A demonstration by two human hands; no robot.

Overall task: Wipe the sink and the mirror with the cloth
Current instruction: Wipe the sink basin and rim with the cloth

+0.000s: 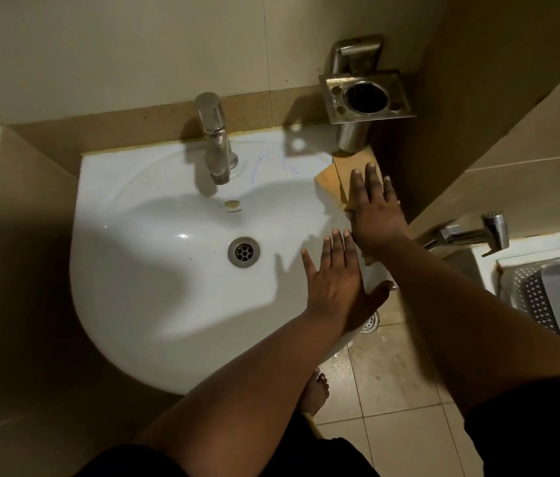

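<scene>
Looking down over the white sink (154,304) now, and I've got both hands in view on its right side. My right hand (376,215) lies flat with the fingers straight and spread, pressing down on the yellow-tan cloth (332,179), which is spread over the sink's right rim, up near the back corner; one small bit of cloth peeks out under my wrist. My left hand (337,277) is open too, fingers straight and slightly fanned, palm down on the inner slope of the basin just beside the right one, thumb out over the rim. It holds nothing. The drain (244,252) sits left of my left hand, well apart from the cloth, and the chrome tap (215,139) stands at the back of the basin. A steel holder (366,94) is fixed to the wall above the cloth's far end. The mirror isn't in this view.
</scene>
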